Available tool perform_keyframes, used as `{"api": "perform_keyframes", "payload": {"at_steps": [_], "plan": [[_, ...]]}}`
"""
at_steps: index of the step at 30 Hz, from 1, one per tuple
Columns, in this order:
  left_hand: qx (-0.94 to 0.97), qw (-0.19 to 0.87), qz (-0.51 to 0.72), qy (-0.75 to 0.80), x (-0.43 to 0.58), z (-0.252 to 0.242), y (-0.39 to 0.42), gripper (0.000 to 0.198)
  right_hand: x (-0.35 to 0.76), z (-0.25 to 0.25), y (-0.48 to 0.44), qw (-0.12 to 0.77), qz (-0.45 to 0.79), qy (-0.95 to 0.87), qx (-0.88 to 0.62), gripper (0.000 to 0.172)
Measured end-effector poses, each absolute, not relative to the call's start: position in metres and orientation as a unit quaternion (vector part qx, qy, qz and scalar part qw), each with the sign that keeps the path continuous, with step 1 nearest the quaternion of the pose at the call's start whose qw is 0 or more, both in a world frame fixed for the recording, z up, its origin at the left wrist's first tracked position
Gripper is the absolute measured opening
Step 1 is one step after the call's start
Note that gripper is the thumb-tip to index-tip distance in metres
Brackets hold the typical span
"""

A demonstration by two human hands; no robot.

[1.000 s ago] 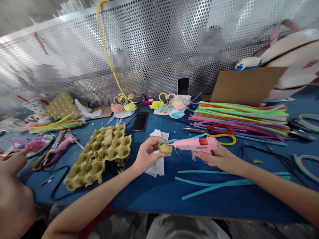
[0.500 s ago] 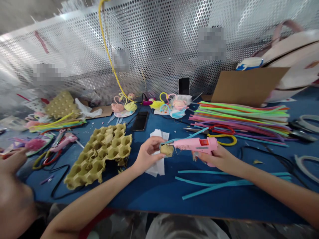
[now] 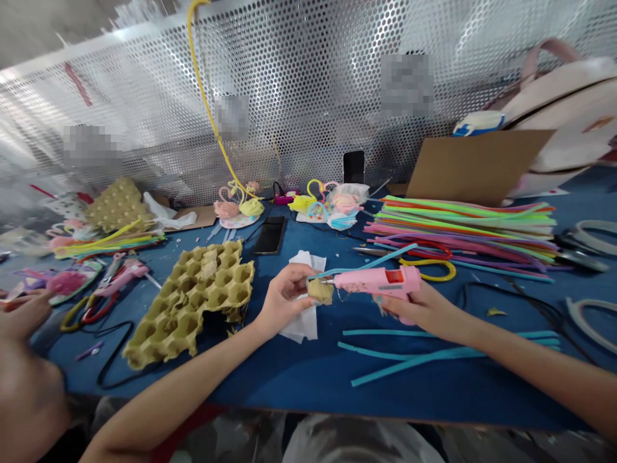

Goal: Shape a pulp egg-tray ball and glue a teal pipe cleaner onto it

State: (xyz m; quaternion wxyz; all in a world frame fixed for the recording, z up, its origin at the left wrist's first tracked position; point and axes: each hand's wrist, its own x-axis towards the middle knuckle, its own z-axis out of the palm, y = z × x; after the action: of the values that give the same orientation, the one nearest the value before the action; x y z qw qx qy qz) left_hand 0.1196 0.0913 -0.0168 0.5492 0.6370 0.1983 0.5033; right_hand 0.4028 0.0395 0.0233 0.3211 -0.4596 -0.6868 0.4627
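Note:
My left hand (image 3: 286,301) pinches a small piece of egg-carton pulp (image 3: 321,291), with a thin blue pipe cleaner (image 3: 366,260) attached at it and rising to the right. My right hand (image 3: 418,307) grips a pink hot glue gun (image 3: 380,281), its nozzle tip at the top left of the pulp piece. A white paper sheet (image 3: 303,325) lies beneath my left hand. To the left of that hand sits a torn yellow-tan egg carton (image 3: 187,305). A co-worker's hand (image 3: 24,315) rests at the far left edge.
A bundle of colourful pipe cleaners (image 3: 457,231) and red-and-yellow-handled scissors (image 3: 427,270) lie behind the glue gun. Teal strips (image 3: 448,354) lie below my right hand. A phone (image 3: 270,235), a second pink glue gun (image 3: 120,273) and a perforated metal screen (image 3: 308,83) stand farther back.
The free end of the blue pipe cleaner has swung upward and to the right. Both hands and the glue gun have stayed almost in place.

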Motion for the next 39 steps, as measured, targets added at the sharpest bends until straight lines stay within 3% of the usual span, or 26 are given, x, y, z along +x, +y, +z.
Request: {"api": "perform_keyframes", "payload": {"at_steps": [39], "plan": [[0.615, 0.576, 0.504, 0.189, 0.121, -0.009, 0.090, 0.046, 0.406, 0.017, 0.039, 0.337, 0.493, -0.665, -0.449, 0.044]]}}
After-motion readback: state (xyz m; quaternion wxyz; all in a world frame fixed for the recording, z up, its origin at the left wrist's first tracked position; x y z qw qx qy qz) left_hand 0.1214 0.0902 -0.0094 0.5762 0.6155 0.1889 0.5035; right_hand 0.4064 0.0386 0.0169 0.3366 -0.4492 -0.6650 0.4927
